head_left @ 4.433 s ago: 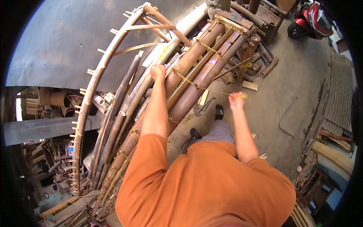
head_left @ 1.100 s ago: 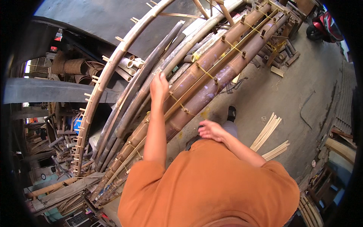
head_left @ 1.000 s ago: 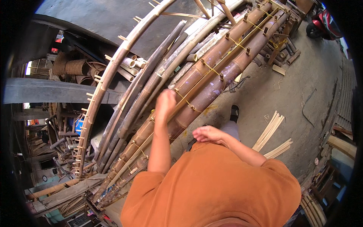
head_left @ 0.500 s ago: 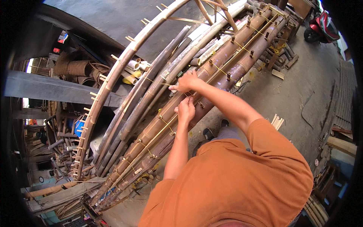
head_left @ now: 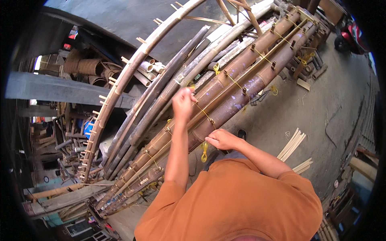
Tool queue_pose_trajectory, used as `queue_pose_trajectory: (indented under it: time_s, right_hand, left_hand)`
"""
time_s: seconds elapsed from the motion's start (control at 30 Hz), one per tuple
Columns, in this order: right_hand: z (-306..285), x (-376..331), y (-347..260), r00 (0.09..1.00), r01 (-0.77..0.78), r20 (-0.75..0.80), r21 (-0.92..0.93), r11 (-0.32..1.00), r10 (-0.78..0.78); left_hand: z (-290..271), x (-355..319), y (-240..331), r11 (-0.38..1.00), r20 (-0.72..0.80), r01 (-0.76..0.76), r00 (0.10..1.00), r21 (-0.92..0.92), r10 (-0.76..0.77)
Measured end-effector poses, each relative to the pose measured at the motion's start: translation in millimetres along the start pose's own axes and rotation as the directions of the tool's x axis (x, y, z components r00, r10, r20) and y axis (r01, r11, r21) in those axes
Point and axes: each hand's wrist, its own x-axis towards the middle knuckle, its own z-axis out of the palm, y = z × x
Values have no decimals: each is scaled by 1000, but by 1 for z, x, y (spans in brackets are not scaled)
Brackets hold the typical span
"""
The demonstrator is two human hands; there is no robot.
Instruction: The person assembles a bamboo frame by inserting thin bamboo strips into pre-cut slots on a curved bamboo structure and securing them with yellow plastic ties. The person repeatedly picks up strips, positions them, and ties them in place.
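Observation:
Two thick brown bamboo poles lie side by side on a slant before me, the far pole [head_left: 213,86] and the near pole [head_left: 227,108]. Short pegs stand up along both. A thin yellow cord [head_left: 204,111] crosses the poles and passes around a peg. Beyond the far pole, my left hand [head_left: 183,103] is closed at the cord's far end. My right hand [head_left: 223,139] is curled against the outer side of the near pole, close to the cord's near end; what its fingers hold is hidden. A yellow cord bundle [head_left: 204,153] hangs below the near pole.
An arched bamboo frame [head_left: 138,58] with projecting pegs rises at the left. Grey poles [head_left: 169,90] lie between it and the brown pair. Pale wood strips [head_left: 292,145] rest on the floor at right. A red motorcycle [head_left: 355,38] stands at the far right.
My hands, close together over the poles before, have moved apart. The left has gone up to the far side; the right has come back to the near pole's outer side.

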Motion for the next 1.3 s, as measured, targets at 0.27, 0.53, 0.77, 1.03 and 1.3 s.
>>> queue_pose_trajectory:
  time_s: [0.27, 0.53, 0.77, 1.03, 1.3]
  right_hand:
    - [19, -10, -27, 988, 56, -96, -494, 868, -118]
    - [157, -7, -64, 810, -436, 356, 897, 72, 465]
    - [170, 113, -204, 686, 273, -554, 797, 539, 471]
    - [98, 215, -61, 960, -215, 170, -66, 974, 224]
    - [152, 32, -80, 965, 244, 145, -201, 949, -218]
  left_hand:
    - [-25, 75, -95, 793, -134, -13, 984, 609, 119]
    - [-173, -84, -49, 695, 18, -26, 1000, 718, 19]
    - [-168, -156, -169, 775, 58, -253, 961, 580, 270]
    - [-154, -152, -78, 741, 126, -82, 992, 667, -4]
    - [-147, -156, -84, 694, 27, -23, 1000, 719, 6]
